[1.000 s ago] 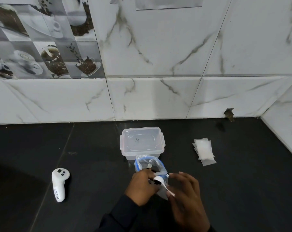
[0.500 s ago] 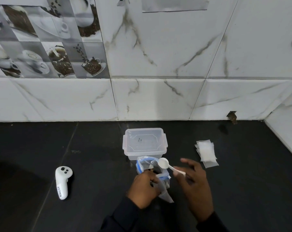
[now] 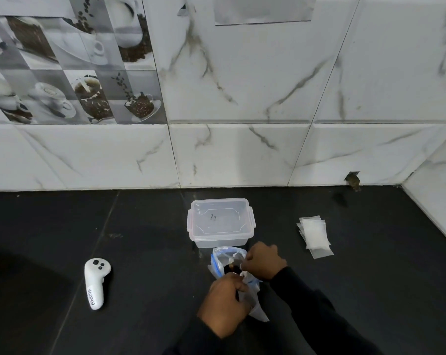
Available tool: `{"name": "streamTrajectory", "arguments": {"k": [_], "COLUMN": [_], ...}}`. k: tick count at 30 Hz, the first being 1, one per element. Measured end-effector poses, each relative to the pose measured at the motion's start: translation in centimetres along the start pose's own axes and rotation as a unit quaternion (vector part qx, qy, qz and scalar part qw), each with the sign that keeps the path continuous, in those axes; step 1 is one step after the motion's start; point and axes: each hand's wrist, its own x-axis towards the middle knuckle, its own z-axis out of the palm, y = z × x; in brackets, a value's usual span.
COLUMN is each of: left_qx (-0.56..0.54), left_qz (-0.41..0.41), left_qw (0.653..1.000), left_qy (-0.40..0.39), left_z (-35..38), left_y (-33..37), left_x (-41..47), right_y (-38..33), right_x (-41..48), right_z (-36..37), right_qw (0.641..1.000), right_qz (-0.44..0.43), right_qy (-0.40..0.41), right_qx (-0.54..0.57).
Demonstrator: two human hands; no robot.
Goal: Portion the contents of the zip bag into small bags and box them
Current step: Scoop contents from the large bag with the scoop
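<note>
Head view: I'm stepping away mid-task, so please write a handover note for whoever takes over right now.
Left hand grips a small clear plastic bag beside the open blue-zipped clear zip bag.
Right hand is curled at that bag's mouth; what it holds, if anything, is hidden.
Clear lidded plastic box stands behind, lid on, seemingly empty.
Stack of small whitish bags lies to the right.
Done: nothing boxed. Left: fill bags, box them.

Handwritten label (image 3: 92, 296) on white controller (image 3: 97, 271), mark (image 3: 213, 217) on box lid (image 3: 220, 228): neither legible.
</note>
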Motion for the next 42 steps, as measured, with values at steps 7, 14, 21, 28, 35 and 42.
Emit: {"name": "streamTrajectory", "arguments": {"k": [7, 14, 21, 28, 35, 42], "left_qx": [-0.006, -0.038, -0.062, -0.167, -0.254, -0.225], "left_qz": [0.013, 0.022, 0.053, 0.153, 0.125, 0.012], "left_qw": [0.999, 0.996, 0.995, 0.973, 0.957, 0.957], "left_qy": [0.047, 0.073, 0.049, -0.038, -0.062, -0.184], "left_z": [-0.6, -2.0, -3.8, -2.6, 5.8, 15.1], "left_y": [0.2, 0.5, 3.4, 6.4, 9.6, 10.0], "left_x": [0.2, -1.3, -0.9, 1.3, 6.5, 12.2], "right_y": [1.2, 4.1, 5.8, 9.2, 17.1, 24.9], "right_x": [-2.2, -11.5, -11.4, -12.7, -10.9, -5.9], "right_z": [-1.9, -2.2, -1.8, -4.3, -2.9, -2.9], "right_qw": [0.958, 0.929, 0.942, 0.912, 0.828, 0.769], "right_qz": [-0.176, -0.345, -0.306, -0.218, -0.089, 0.063], "right_qy": [0.204, 0.101, 0.128, 0.149, 0.158, 0.215], "right_qx": [0.101, 0.087, -0.044, 0.314, 0.531, 0.598]}}
